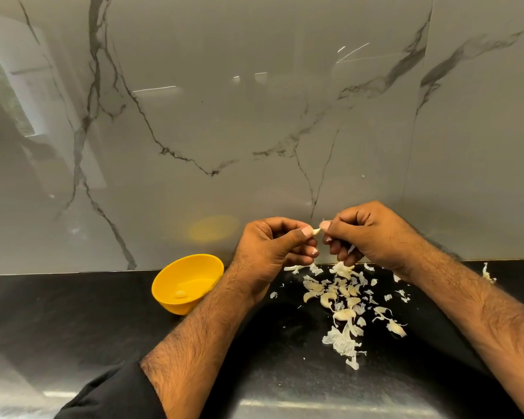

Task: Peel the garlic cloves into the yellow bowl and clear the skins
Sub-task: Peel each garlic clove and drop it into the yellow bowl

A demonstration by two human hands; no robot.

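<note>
Both hands — left hand [273,246], right hand [363,237] — are pinching one garlic clove [316,231] mid-peel; next, dropping it into the yellow bowl [170,285] left of the grip.

A black countertop [73,322] carries a yellow bowl [185,284] and, to its right, scattered garlic cloves and skins [344,309].

One yellow bowl [187,282] holding one peeled clove [180,294]; one clove [316,231] held between two hands; a pile of cloves and skins [344,300], too tangled to count
</note>
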